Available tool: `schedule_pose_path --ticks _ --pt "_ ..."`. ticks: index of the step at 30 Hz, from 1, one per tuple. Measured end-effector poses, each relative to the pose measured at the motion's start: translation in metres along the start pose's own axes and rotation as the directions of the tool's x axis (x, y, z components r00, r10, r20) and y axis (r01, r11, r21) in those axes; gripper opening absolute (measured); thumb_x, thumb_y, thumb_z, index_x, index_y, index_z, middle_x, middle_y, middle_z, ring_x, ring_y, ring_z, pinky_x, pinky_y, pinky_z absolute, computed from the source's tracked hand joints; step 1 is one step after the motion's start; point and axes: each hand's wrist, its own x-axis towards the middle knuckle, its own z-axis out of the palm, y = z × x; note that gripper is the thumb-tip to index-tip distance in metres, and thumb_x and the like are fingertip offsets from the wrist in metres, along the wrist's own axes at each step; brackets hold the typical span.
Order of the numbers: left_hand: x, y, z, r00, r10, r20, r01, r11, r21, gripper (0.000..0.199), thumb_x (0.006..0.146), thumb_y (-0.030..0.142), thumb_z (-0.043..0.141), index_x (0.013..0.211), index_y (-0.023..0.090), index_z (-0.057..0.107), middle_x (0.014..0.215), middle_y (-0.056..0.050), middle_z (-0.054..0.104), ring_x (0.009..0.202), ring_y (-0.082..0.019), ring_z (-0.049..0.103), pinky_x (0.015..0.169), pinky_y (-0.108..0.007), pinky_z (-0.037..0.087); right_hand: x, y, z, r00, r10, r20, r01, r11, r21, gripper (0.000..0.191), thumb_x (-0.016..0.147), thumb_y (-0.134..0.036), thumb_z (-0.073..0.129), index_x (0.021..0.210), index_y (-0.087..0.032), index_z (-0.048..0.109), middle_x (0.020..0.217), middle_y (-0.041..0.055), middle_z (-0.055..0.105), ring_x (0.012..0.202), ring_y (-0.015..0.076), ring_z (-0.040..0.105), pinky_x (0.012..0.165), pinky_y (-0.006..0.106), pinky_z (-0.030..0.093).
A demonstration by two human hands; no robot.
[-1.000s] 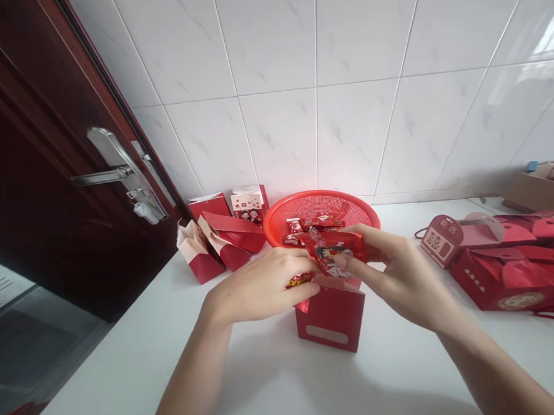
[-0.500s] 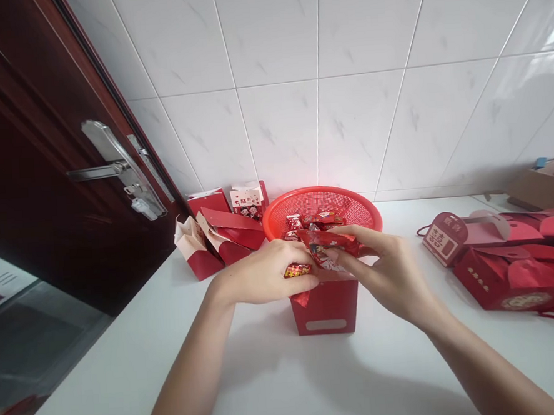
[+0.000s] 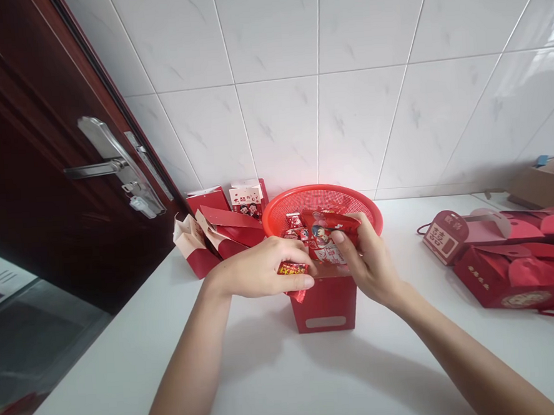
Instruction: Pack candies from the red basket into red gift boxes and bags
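Note:
A small red wrapped candy with yellow lettering is pinched between the thumb and fingers of my left hand. My right hand grips a larger red packet printed with a cartoon figure, holding it tilted. Both hands are above a red paper box, which stands upright on the white table with a pale oval on its front; its opening is mostly hidden. Just behind it, a red mesh basket holds several red wrapped candies.
Red and cream paper boxes stand at the left by the wall. To the right are red gift boxes with cord handles, and a cardboard box behind them. A dark door with a metal handle is at the left.
My right hand has turned the larger packet so more of its printed front shows. My left hand has shifted slightly left, and the small candy shows more plainly.

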Motion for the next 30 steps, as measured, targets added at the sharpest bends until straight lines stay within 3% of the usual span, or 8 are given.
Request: schedule_pose_path --ticks 7,11,16,23,26,30 --pt "-0.002 0.001 -0.002 0.999 0.031 0.013 -0.031 0.999 -0.041 0.017 0.088 0.027 0.064 0.090 0.022 0.080 0.085 -0.003 0.070 0.074 -0.016 0.063 0.066 -0.025 0.046 0.005 0.004 -0.006 0.997 0.047 0.055 -0.048 0.999 0.023 0.028 0.102 -0.051 0.049 0.100 -0.024 0.052 0.075 -0.0002 0.058 0.059 0.0149 0.049 0.052 0.028 0.039" --pt "-0.003 0.000 -0.005 0.998 0.049 0.032 -0.046 0.995 -0.088 0.015 0.086 0.021 0.064 0.082 0.021 0.078 0.083 -0.003 0.071 0.076 -0.017 0.064 0.067 -0.025 0.047 0.009 0.006 -0.013 0.977 0.090 0.195 -0.100 0.994 0.042 0.029 0.098 -0.051 0.055 0.093 -0.023 0.056 0.070 -0.0013 0.053 0.060 0.0148 0.046 0.051 0.028 0.038" --pt "-0.003 -0.003 -0.006 0.999 0.018 0.048 -0.015 0.998 -0.067 0.019 0.083 0.017 0.062 0.068 0.019 0.073 0.076 -0.002 0.069 0.067 -0.015 0.062 0.057 -0.024 0.041 0.012 0.001 -0.023 0.944 0.050 0.326 -0.030 0.997 -0.065 0.027 0.095 -0.044 0.057 0.081 -0.022 0.052 0.068 -0.0024 0.049 0.059 0.0131 0.041 0.051 0.028 0.034" --pt "-0.009 -0.009 -0.013 0.999 0.009 0.046 -0.004 0.994 -0.109 0.017 0.084 0.019 0.063 0.075 0.020 0.077 0.076 -0.003 0.068 0.064 -0.014 0.060 0.055 -0.023 0.043 0.013 -0.005 -0.028 0.923 0.079 0.378 -0.038 0.993 -0.115 0.021 0.093 -0.037 0.062 0.081 -0.023 0.053 0.068 -0.0032 0.050 0.058 0.0128 0.041 0.050 0.026 0.032" --pt "-0.011 -0.011 -0.017 0.999 0.010 0.050 -0.005 0.995 -0.101 0.016 0.086 0.024 0.065 0.076 0.020 0.077 0.075 -0.003 0.069 0.062 -0.013 0.061 0.055 -0.022 0.044 0.013 -0.009 -0.031 0.869 0.070 0.490 -0.002 0.991 -0.137 0.018 0.092 -0.029 0.061 0.078 -0.022 0.055 0.065 -0.0041 0.049 0.057 0.0111 0.039 0.050 0.025 0.032" --pt "-0.010 -0.013 -0.018 0.999 0.012 0.044 -0.008 0.996 -0.084 0.015 0.086 0.022 0.065 0.077 0.020 0.077 0.078 -0.002 0.070 0.064 -0.012 0.060 0.058 -0.022 0.044 0.011 -0.016 -0.031 0.794 0.109 0.598 -0.005 0.985 -0.173 0.012 0.092 -0.024 0.058 0.093 -0.022 0.070 0.067 -0.0029 0.056 0.057 0.0112 0.041 0.051 0.024 0.033"
